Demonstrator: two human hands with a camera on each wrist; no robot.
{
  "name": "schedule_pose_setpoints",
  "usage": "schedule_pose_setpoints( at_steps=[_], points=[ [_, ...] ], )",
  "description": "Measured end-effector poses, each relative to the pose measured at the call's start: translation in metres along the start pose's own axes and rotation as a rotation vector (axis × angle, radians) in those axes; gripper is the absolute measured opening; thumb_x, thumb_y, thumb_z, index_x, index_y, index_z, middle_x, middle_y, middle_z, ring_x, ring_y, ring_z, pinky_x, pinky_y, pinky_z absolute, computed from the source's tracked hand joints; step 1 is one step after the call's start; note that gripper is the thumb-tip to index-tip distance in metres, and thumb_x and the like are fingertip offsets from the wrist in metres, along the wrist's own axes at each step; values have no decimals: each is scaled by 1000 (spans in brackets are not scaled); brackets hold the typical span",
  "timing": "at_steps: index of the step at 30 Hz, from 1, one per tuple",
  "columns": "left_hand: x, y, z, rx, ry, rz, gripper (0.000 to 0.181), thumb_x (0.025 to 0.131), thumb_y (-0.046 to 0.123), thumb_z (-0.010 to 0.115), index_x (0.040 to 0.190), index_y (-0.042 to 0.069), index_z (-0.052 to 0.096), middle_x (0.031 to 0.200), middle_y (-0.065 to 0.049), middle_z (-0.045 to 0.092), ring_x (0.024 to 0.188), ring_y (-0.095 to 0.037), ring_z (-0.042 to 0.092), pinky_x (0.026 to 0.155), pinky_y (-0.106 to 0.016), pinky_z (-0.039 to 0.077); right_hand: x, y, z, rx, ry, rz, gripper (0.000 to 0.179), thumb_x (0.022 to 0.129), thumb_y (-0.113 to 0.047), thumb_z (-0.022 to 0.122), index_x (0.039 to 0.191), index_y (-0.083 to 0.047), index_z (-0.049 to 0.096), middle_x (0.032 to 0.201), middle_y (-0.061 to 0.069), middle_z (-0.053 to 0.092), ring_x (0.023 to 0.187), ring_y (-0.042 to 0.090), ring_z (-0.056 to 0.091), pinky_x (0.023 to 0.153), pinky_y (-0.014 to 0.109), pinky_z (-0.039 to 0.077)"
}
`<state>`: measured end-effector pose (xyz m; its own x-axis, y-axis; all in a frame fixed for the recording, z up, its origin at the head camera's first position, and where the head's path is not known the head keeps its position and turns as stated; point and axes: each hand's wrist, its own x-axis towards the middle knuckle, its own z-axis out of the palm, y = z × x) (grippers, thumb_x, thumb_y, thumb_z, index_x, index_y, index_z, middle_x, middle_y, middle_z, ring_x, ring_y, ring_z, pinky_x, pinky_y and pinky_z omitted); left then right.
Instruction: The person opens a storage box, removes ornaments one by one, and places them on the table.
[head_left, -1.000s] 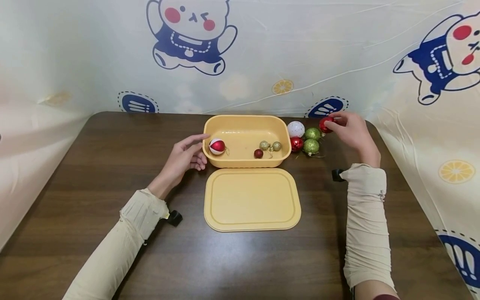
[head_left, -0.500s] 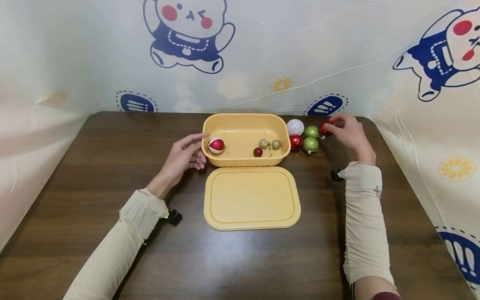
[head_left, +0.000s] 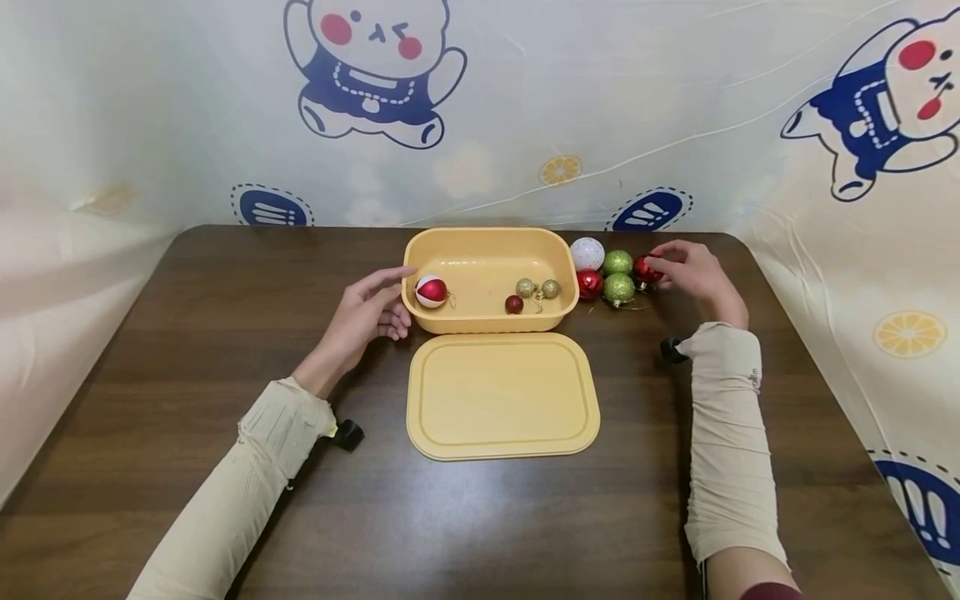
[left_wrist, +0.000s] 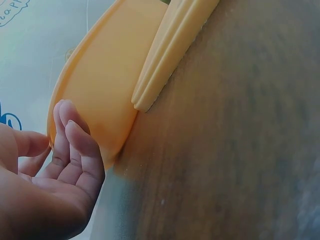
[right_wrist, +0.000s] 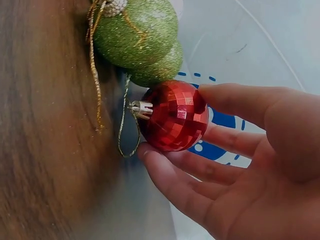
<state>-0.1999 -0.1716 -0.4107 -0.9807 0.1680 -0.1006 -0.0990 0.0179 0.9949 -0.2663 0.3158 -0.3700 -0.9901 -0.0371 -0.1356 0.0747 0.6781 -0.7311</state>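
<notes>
My right hand (head_left: pixel 696 273) holds a shiny red faceted Christmas ball (right_wrist: pixel 177 116) between thumb and fingers at the back right. Its silver cap and string loop point away from the palm. Right beside it are two green glitter balls (head_left: pixel 618 289). At the yellow box (head_left: pixel 491 323), my left hand (head_left: pixel 371 312) has its index fingertip right at the left rim, the other fingers loosely bent outside the wall. Inside lie a red-and-white ball (head_left: pixel 431 291), two small gold balls (head_left: pixel 551 288) and a small dark red ball (head_left: pixel 513 304).
Against the box's right side sit a white speckled ball (head_left: pixel 587 253) and another red ball (head_left: pixel 589 284). A flat yellow lid (head_left: pixel 504 396) lies just in front of the box on the dark wooden table (head_left: pixel 487 525). A printed curtain (head_left: pixel 510 100) hangs behind the table.
My right hand has come down and slightly left with the red Christmas ball, which now sits close against the green balls. The left hand stays at the box rim.
</notes>
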Motion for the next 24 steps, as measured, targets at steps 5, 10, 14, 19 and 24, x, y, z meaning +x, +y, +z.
schedule_pose_setpoints(
  at_steps=[5,10,14,19,24],
  points=[
    [-1,-1,-1,-8,1,3,37,107,22,47,142,13,54,71,-10,62,56,-20,59,55,-28,54,5,3,4,16,-19,6,45,100,-29,61,129,5,53,108,19,65,72,10,65,71,28,59],
    [0,0,0,0,-5,8,37,107,23,48,142,14,54,72,-10,62,56,-20,60,56,-28,55,4,6,3,-13,-47,23,49,102,-31,57,133,6,50,115,23,61,77,12,63,72,27,58],
    [1,1,1,1,-12,10,37,106,23,48,142,15,55,72,-9,63,56,-20,61,56,-29,55,1,5,0,-34,-58,30,52,102,-34,55,135,6,49,118,26,59,81,16,64,73,28,58],
    [-1,1,1,1,-11,4,37,106,23,48,142,15,55,72,-9,63,56,-20,61,56,-28,55,-5,-1,-4,-139,2,-27,52,103,-39,50,132,4,53,121,29,60,99,33,61,85,42,52],
    [-2,2,-1,1,-10,8,37,107,23,48,142,15,54,72,-9,63,56,-20,60,56,-28,55,-12,-13,-10,-150,79,-89,53,103,-44,49,133,0,55,128,28,57,115,40,52,95,55,41]
  ],
)
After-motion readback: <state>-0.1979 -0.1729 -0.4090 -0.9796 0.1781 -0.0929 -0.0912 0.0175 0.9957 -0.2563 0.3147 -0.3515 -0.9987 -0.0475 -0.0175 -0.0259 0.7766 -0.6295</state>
